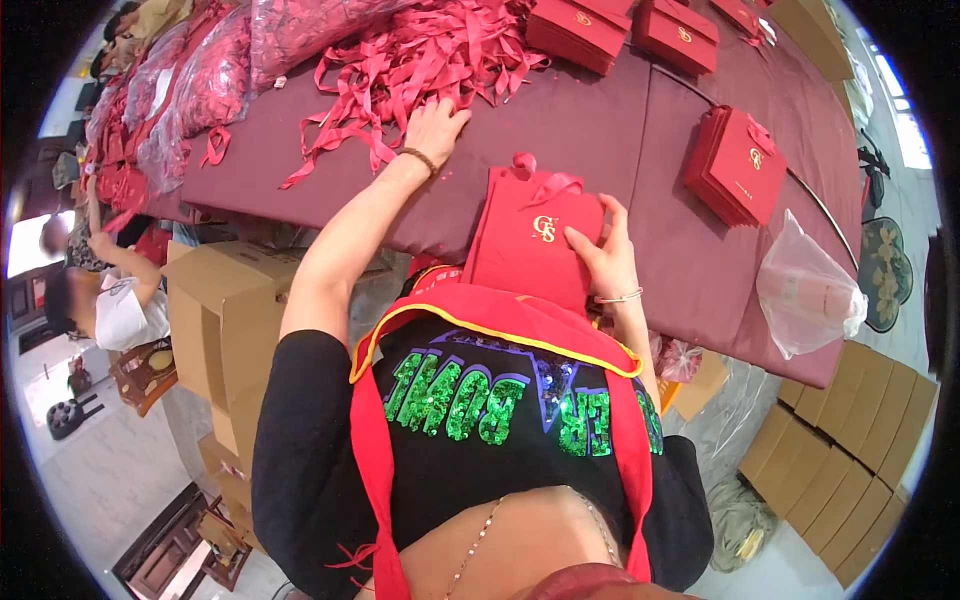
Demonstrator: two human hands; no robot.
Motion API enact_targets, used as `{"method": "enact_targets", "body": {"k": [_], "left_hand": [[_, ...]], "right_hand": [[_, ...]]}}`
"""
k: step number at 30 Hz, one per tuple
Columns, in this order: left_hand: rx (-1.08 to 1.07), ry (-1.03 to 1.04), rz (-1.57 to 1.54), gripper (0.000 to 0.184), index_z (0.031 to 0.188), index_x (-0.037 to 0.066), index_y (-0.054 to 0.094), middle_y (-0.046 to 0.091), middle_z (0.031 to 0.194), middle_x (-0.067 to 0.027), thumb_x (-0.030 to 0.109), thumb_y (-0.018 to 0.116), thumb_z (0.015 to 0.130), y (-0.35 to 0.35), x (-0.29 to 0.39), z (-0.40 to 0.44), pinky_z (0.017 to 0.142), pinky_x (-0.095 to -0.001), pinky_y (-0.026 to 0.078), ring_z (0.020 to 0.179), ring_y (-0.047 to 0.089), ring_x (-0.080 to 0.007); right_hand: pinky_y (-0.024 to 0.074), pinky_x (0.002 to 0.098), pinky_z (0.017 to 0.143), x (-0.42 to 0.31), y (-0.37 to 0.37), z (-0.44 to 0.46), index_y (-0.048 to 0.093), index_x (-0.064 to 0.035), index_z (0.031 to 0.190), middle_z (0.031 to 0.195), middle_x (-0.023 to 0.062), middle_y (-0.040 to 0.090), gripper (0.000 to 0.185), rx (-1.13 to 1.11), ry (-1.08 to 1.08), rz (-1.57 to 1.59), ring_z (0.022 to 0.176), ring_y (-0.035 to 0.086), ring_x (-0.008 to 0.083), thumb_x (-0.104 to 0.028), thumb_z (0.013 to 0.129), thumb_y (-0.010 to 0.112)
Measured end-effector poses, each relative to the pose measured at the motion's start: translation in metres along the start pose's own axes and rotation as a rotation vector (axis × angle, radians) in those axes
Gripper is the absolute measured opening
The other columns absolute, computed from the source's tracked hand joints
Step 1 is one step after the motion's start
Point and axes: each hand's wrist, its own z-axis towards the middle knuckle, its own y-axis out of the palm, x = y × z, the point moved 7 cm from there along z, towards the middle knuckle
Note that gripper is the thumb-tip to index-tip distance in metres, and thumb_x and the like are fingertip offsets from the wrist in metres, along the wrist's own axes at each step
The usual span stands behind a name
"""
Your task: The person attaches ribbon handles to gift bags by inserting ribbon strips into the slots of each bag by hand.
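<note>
My left hand (435, 130) reaches to the lower edge of a loose heap of red ribbons (430, 60); its fingers are apart and rest near the strands, and nothing shows in its grasp. Against the table's near edge, my right hand (607, 255) grips the right side of several red paper bags (515, 240) stacked together, thumb on the front by the gold logo. Ribbon handles stick up from the tops of these bags. Their lower end is hidden behind my red apron.
More red bags lie in piles at the top (580, 30) and right (735, 165) of the cloth-covered table (600, 130). A clear plastic bag (808, 285) hangs at the right edge. Wrapped red bundles (210, 90) lie left. Cartons (240, 320) stand below; a person (130, 300) works far left.
</note>
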Motion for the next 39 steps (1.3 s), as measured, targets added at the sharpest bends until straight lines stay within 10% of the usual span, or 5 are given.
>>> {"method": "enact_targets", "body": {"k": [4,12,18,26,39], "left_hand": [[-0.071,0.082,0.041,0.011,0.087,0.013,0.062,0.053,0.100,-0.0066,0.019,0.059,0.078,-0.020,0.010,-0.007,0.083,-0.0392,0.037,0.102,0.049,-0.0253],[0.129,0.056,-0.906,0.007,0.088,0.008,0.061,0.064,0.107,-0.0118,0.013,0.061,0.083,-0.121,0.029,0.003,0.088,-0.0345,0.042,0.104,0.057,-0.0234],[0.089,-0.177,-1.819,0.019,0.110,0.002,0.050,0.060,0.087,-0.0076,0.013,0.047,0.095,-0.154,0.029,-0.010,0.073,-0.0306,0.049,0.079,0.059,-0.0173],[-0.557,-0.640,-1.668,0.023,0.112,0.002,0.058,0.059,0.079,-0.0018,0.009,0.054,0.090,-0.091,0.078,-0.059,0.057,-0.0158,0.042,0.067,0.054,-0.0043],[-0.127,-0.049,-0.803,0.011,0.090,0.002,0.061,0.061,0.084,-0.0137,0.010,0.059,0.082,-0.101,0.110,-0.056,0.067,-0.0375,0.047,0.078,0.060,-0.0307]], "right_hand": [[0.0467,0.0412,0.072,-0.048,-0.009,-0.012,0.054,-0.0104,0.115,0.092,0.0131,0.057,0.056,0.258,-0.322,-0.906,0.090,0.054,0.0319,-0.036,0.069,0.075],[0.0395,0.0362,0.085,-0.085,0.038,0.013,0.060,-0.0087,0.103,0.102,0.0030,0.058,0.023,-0.043,-0.858,-0.914,0.100,0.051,0.0240,-0.010,0.080,0.058],[0.0470,0.0465,0.075,-0.065,0.027,0.048,0.032,-0.0037,0.129,0.088,0.0184,0.066,0.049,-0.089,-0.361,-0.500,0.083,0.063,0.0395,-0.019,0.088,0.053],[0.0483,0.0383,0.073,-0.050,0.033,0.049,0.063,-0.0090,0.096,0.081,0.0103,0.066,0.024,-0.170,-0.174,-0.468,0.081,0.064,0.0305,-0.026,0.079,0.061],[0.0482,0.0384,0.074,-0.041,0.033,0.045,0.064,-0.0090,0.104,0.085,0.0139,0.066,0.042,-0.283,-0.114,-0.431,0.083,0.065,0.0274,-0.032,0.070,0.072]]}}
